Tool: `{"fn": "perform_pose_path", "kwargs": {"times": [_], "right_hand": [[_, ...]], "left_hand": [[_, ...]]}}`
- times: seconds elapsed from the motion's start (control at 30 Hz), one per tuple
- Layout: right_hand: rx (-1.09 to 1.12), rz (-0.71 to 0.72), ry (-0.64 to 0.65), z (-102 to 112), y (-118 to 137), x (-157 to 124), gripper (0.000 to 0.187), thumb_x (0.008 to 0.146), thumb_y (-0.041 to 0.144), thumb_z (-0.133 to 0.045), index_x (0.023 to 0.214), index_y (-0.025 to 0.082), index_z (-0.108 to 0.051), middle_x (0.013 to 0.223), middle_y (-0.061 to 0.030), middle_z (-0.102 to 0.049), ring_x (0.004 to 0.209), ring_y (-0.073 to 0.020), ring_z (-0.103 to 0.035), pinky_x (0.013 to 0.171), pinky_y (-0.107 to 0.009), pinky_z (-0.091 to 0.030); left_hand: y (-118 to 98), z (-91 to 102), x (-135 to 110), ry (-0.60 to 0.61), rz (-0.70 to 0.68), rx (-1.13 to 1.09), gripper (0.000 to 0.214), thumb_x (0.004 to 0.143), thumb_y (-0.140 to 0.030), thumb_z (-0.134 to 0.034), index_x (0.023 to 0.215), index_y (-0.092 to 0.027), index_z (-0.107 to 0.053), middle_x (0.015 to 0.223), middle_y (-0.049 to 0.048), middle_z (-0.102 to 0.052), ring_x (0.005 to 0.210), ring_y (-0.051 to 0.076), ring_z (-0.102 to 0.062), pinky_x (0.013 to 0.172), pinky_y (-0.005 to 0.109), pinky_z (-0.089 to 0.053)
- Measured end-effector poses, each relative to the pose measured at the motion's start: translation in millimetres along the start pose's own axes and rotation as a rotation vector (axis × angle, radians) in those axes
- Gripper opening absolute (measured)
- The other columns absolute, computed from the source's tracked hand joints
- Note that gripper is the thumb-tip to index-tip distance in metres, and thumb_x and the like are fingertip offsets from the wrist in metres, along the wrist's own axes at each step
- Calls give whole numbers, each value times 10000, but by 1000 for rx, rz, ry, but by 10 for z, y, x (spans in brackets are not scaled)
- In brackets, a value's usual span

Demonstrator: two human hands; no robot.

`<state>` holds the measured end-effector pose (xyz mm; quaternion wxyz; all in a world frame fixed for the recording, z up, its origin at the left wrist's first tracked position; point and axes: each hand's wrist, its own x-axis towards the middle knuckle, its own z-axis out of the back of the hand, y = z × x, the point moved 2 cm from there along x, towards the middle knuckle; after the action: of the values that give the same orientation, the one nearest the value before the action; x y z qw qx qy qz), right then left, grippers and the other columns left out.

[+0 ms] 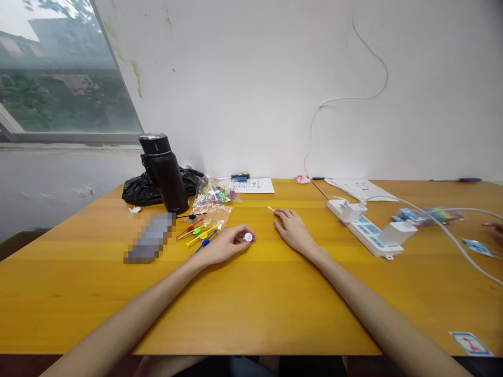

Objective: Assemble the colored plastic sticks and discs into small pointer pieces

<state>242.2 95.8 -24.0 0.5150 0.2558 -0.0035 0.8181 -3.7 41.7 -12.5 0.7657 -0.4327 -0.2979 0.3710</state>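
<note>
My left hand [225, 244] rests on the wooden table [251, 309], fingers curled around a small white round disc [248, 237]. Just left of it lie several coloured plastic clock hands [196, 233] in red, green, yellow and blue. My right hand [293, 229] lies flat on the table with its fingers stretched out, holding nothing. A tiny white piece [271, 209] sits just beyond its fingertips.
A black flask [165, 173] and black bag [139, 191] stand at back left, beside a clear bag of coloured parts [214, 201]. A white power strip [367, 228] with plugs and cables lies right. Papers line the wall. Another person's fingers [495, 226] show at the right edge.
</note>
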Motion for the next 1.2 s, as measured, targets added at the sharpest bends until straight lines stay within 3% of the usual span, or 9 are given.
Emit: {"fn": "perform_pose_path", "kwargs": {"times": [0.17,0.3,0.57,0.77,1.03,1.2], "right_hand": [[74,40,-21,105,138,6,190,977,230,-476,1012,199,-660,1061,-82,-664,1033,-240,-578,889,-361,-455],[81,4,-34,125,132,-6,120,965,235,-513,988,204,-627,1033,-72,-650,990,-222,-584,825,-330,-453],[71,0,-39,97,97,-1,91,949,221,-525,890,196,-590,996,-79,-628,944,-221,-580,802,-326,-441],[337,-38,-64,85,179,24,76,946,246,-524,916,197,-573,886,-47,-643,831,-196,-604,759,-312,-467],[512,173,-103,186,533,-45,30,924,193,-580,952,203,-587,935,-37,-639,888,-177,-607,828,-304,-482],[588,239,-44,213,671,-94,28,940,195,-589,962,200,-605,968,-49,-632,938,-180,-611,870,-307,-491]], "left_hand": [[11,5,15,-18,-2,-46,257,924,-340,-593,1139,-203,-628,1142,80,-682,971,190,-636,878,310,-478],[16,5,26,-13,-18,-140,264,947,-368,-571,1137,-193,-628,1172,99,-662,989,192,-653,947,347,-470],[18,-17,37,-4,-4,-299,313,957,-422,-573,1146,-173,-593,1134,127,-690,953,183,-660,865,319,-473],[-2,-24,43,-5,22,-355,324,958,-407,-577,1182,-173,-564,1109,142,-725,942,190,-663,862,332,-458],[-38,-33,42,15,28,-355,320,961,-402,-571,1175,-164,-558,1077,144,-737,977,206,-661,882,337,-452],[-16,-41,54,17,13,-340,325,948,-405,-589,1165,-164,-579,1059,120,-728,990,208,-654,888,321,-453]]}}
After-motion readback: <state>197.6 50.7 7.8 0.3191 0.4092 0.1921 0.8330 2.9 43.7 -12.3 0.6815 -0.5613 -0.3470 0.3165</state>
